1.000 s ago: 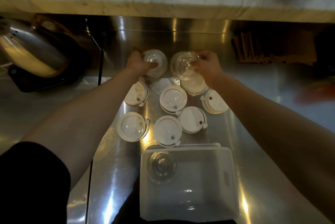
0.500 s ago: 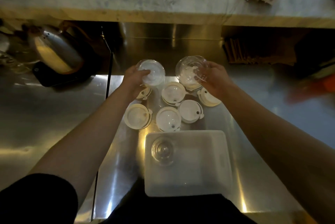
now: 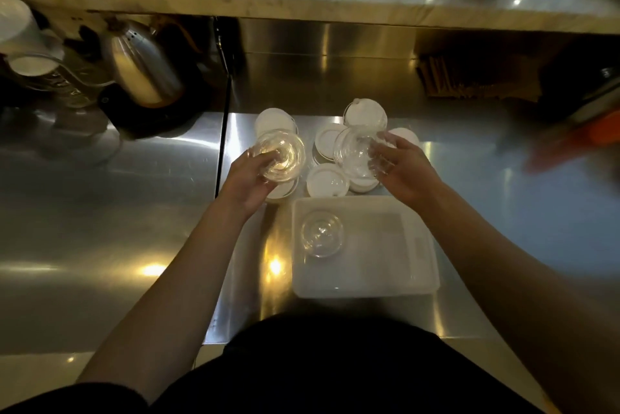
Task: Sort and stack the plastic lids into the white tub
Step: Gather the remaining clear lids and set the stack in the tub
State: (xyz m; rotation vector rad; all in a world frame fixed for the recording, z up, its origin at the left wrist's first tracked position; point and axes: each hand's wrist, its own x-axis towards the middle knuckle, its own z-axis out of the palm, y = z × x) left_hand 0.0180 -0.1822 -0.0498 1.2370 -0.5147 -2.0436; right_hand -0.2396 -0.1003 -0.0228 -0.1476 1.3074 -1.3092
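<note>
Two clear lids [image 3: 280,156] held, left hand [image 3: 250,183] and right hand [image 3: 404,172]; no writing legible.

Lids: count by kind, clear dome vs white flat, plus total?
Clear dome lids: 3, one in the left hand, one in the right hand, one in the white tub.
White flat lids on the steel counter: 7 visible, some partly hidden.
Total: 10
</note>
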